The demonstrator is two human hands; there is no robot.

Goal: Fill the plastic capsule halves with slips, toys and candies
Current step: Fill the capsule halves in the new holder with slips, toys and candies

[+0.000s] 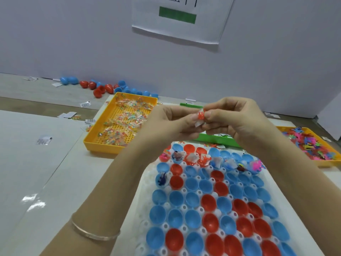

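Capsule halves (pixel 191 182) | at 6 o'clock, under the fingers (pixel 212 115) | left hand (pixel 166 119), right hand (pixel 238 121) equally near, together pinching orange toy (pixel 201 115) and slip (pixel 198 124)

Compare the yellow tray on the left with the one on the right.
The left yellow perforated plastic tray holds clear-wrapped candies; the right yellow plastic tray holds small bright plastic toys. The left tray's grid floor shows between its contents; the right tray's floor is mostly hidden. Both flank the green tray.
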